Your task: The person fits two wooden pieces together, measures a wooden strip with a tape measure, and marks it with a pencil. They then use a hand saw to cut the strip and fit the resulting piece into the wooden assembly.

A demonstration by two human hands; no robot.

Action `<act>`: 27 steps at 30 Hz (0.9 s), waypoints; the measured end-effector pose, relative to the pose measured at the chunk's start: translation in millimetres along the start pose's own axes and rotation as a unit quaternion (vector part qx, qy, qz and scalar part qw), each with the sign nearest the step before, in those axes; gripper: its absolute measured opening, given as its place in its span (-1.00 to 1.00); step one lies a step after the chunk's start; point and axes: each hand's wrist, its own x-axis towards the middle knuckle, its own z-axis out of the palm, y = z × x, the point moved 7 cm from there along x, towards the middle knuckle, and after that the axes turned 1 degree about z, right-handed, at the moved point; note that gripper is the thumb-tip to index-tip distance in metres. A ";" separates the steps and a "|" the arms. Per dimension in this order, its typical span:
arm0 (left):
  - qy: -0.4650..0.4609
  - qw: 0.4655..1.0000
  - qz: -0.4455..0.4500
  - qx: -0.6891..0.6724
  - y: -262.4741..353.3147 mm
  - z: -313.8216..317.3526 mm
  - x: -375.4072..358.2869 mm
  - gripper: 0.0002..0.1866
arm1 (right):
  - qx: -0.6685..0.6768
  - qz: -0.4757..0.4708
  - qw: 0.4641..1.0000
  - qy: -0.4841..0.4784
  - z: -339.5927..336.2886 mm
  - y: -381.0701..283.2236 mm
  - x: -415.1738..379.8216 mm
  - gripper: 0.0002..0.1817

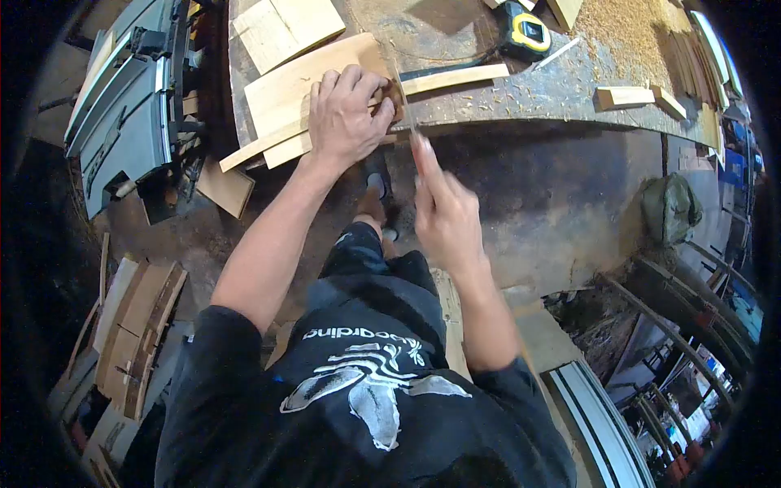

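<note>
Wooden strip (272, 141), partly hidden, is clamped by left hand (348, 114); right hand (447, 210) grips a blurred bladed tool (408, 106).

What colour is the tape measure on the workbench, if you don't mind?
The tape measure is yellow and black, as the head view shows.

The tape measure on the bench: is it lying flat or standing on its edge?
Lying flat: the tape measure rests on the bench with its labelled side facing up.
</note>
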 end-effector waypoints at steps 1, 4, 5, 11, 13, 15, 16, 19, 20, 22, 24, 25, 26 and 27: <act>0.006 1.000 -0.001 0.003 -1.0 -1.1 2.8 -0.77 | 0.000 -0.006 1.000 -0.001 0.4 -0.8 -3.3 -0.28; 0.009 1.000 0.014 -0.003 -3.1 -1.1 1.4 -0.78 | 0.007 -0.008 1.000 0.022 1.5 -2.2 2.3 -0.27; 0.011 1.000 0.017 -0.003 -1.7 -1.0 2.2 -0.79 | -0.006 0.024 1.000 -0.008 8.0 1.4 26.1 -0.31; 0.016 1.000 0.013 -0.013 -1.4 -2.4 2.4 -0.80 | 0.011 -0.017 1.000 0.021 1.5 -1.0 -9.1 -0.29; 0.012 1.000 0.020 -0.013 -4.1 -2.7 -0.7 -0.81 | 0.025 -0.007 1.000 0.017 -3.3 -2.5 -1.1 -0.30; 0.012 0.999 0.035 -0.017 4.0 -0.8 2.1 -0.81 | 0.021 -0.030 0.999 0.038 8.0 7.5 25.6 -0.30; 0.013 0.999 0.022 -0.032 4.1 -2.6 0.4 -0.81 | 0.005 -0.010 1.000 0.021 13.8 12.3 31.7 -0.31; 0.029 0.999 -0.005 -0.042 -7.8 -2.2 10.6 -0.82 | 0.041 0.008 0.999 0.024 3.8 9.2 -11.2 -0.28; 0.043 0.998 -0.017 -0.038 -9.6 0.5 11.5 -0.82 | 0.042 -0.016 0.998 0.048 -9.5 7.8 -22.5 -0.29; 0.011 0.999 -0.022 -0.035 -8.8 1.4 12.1 -0.81 | 0.062 -0.031 0.994 0.090 -33.2 5.8 -39.3 -0.29; 0.020 1.000 -0.010 -0.020 -7.6 -5.2 19.5 -0.80 | 0.089 -0.099 0.984 0.120 -53.7 5.1 -26.2 -0.29; 0.016 1.000 -0.016 -0.020 -5.3 -3.4 12.4 -0.79 | 0.090 -0.094 0.984 0.121 -54.3 1.9 -25.6 -0.29; 0.016 1.000 -0.010 -0.013 -7.9 1.1 11.4 -0.76 | 0.170 -0.071 0.969 0.165 -60.0 4.3 -23.2 -0.33; 0.018 1.000 -0.009 -0.012 -7.4 0.9 9.9 -0.76 | 0.247 -0.049 0.945 0.208 -66.8 7.4 -22.6 -0.36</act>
